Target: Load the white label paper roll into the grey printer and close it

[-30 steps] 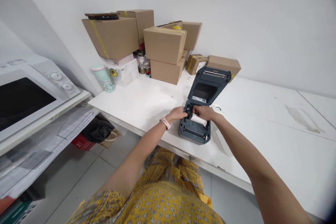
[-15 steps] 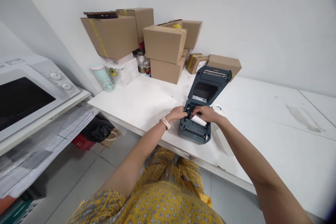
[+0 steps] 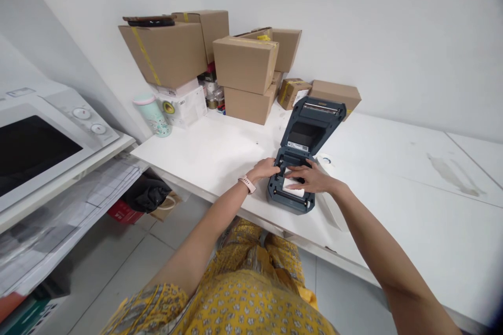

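Observation:
A dark grey label printer [image 3: 291, 203] stands on the white table with its lid [image 3: 314, 120] raised. Inside its bay lies a white paper roll [image 3: 295, 191], partly covered by my fingers. My left hand [image 3: 264, 169], a pink band at its wrist, grips the printer's left edge, the thumb reaching over the rim. Over the bay is my right hand [image 3: 310, 178], its fingers spread and stretched across the roll, touching it without closing around it.
Another white roll [image 3: 325, 161] sits right of the printer, beside a pale strip on the table [image 3: 401, 204]. Cardboard boxes [image 3: 245, 65] are stacked behind. At left are a mint tumbler [image 3: 152, 114] and a microwave [image 3: 58, 131].
My right hand has gone from a pinch at the roll's upper left to spread fingers on it. The paper now lies flatter and nearer the printer's front. My left hand stays put.

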Demonstrator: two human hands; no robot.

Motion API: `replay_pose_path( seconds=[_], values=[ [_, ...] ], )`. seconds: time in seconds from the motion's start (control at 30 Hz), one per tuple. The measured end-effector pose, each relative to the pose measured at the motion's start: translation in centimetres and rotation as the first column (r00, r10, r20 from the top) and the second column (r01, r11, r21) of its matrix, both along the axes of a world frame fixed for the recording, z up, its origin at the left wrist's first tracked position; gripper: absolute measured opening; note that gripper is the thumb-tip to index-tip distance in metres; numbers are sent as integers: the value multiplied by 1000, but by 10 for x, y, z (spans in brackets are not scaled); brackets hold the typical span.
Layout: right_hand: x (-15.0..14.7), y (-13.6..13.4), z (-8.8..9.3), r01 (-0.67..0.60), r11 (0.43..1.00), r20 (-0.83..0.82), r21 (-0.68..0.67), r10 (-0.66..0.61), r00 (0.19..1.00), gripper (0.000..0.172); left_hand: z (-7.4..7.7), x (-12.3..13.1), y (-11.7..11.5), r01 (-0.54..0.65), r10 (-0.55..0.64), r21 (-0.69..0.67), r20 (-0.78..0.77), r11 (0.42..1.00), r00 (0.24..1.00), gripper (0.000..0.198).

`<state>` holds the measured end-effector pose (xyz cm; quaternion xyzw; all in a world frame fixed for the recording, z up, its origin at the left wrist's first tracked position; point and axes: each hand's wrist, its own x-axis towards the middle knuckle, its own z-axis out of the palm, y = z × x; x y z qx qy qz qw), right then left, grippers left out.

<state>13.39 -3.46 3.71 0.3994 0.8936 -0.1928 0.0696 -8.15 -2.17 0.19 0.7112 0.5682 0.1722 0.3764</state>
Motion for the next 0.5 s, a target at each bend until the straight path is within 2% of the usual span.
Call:
replay_pose_path(
  seconds=[0.1,0.2,0.37,0.5],
  values=[
    [-3,-8,-2,33,998,29,49,-35,999,72,2,1,-2,-9,8,-10,-37,1000,999,34],
    [-5,-12,-4,34,998,33,59,-36,999,80,5,3,-4,-25,25,-11,-68,1000,997,36],
    [-5,-9,-6,12,998,37,69,-15,999,82,7,9,-11,-62,70,50,-178,997,982,45],
    [-6,-6,-5,3,998,84,65,-9,996,82,6,10,-14,-52,66,77,-192,996,979,48]
  ],
)
